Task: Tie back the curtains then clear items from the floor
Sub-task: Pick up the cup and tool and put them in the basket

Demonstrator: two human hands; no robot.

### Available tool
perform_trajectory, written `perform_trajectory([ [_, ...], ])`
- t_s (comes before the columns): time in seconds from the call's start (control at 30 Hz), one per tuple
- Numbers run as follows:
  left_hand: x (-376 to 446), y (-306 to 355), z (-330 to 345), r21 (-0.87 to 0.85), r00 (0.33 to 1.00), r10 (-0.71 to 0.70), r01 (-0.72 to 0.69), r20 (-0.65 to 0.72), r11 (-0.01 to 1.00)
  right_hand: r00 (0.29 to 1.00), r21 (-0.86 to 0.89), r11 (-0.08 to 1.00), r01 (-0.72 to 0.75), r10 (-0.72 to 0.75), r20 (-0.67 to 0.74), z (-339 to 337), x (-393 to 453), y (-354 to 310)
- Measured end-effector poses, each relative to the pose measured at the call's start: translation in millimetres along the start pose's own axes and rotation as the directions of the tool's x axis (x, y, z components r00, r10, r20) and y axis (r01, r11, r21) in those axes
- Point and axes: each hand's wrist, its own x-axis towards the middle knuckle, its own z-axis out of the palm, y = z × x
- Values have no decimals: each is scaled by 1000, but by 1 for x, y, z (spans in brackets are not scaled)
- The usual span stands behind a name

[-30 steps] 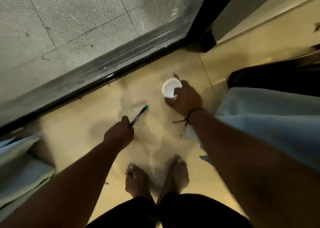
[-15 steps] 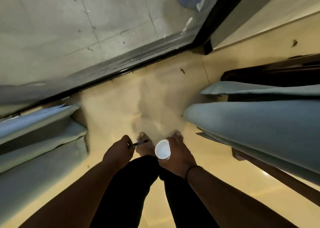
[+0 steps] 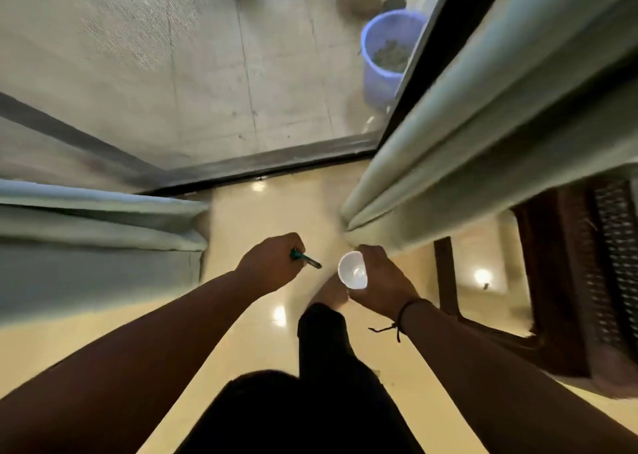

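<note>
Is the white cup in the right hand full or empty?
Empty. The white cup, gripped by the right hand, faces the camera, showing a bare white interior with only a glare spot.

Both forearms are bare right up to the frame's edge, no sleeves showing. Around the right wrist sits a thin dark cord bracelet (image 3: 404,310), its knotted loose ends trailing off to the side. The legs are covered in black trousers or shorts (image 3: 310,402); which one, I can't tell. One bare foot (image 3: 333,289) shows below them, no shoe or sock.
</note>
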Motion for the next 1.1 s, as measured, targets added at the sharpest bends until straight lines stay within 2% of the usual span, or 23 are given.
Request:
perform_trajectory([
  [0.17,-75,25,16,-52,992,106,-109,-65,993,997,-94,995,-27,20,-68,-29,-90,11],
  [0.27,-132,44,22,-169,986,110,-131,-125,977,992,-104,993,-62,50,-117,-48,-148,15],
  [0.43,-212,67,44,-209,985,135,-156,-111,965,995,-157,984,-86,76,-69,-86,-228,20],
  [0.57,-230,116,73,-287,988,105,-134,-114,949,994,-189,976,-105,100,-36,-114,-274,52],
  [0.77,-211,262,125,-256,970,220,-241,-107,936,984,-165,978,-126,102,-148,-176,-334,152],
  [0.93,-184,407,172,-415,977,184,-213,-110,884,951,-76,976,-204,180,-251,-249,-372,265],
  [1.0,-171,454,194,-372,962,222,-267,-160,889,922,-6,965,-262,249,-295,-276,-383,304],
  [1.1,-165,502,216,-159,926,344,-367,-154,916,871,124,943,-309,333,-362,-302,-385,347],
])
